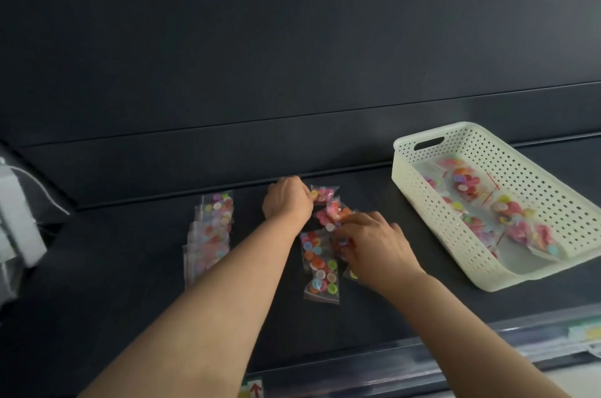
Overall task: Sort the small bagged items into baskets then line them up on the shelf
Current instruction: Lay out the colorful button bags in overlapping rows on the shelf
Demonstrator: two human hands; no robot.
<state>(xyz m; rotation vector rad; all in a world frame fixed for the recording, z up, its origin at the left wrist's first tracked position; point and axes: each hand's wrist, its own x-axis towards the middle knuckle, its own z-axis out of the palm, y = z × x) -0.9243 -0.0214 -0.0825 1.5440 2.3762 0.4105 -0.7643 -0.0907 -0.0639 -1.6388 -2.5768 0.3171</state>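
Left of the basket (553,199), the right hand (374,244), nearer to it, curls its fingers round loose bags (336,218) while the left hand (287,199) pinches the far bag (323,193) by its edge.

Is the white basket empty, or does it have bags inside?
Not empty. The basket holds several button bags, spread over its floor.

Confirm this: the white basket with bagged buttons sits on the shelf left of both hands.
Not left. The head view shows the white basket on the shelf right of both hands, left hand and right hand, bagged buttons inside.
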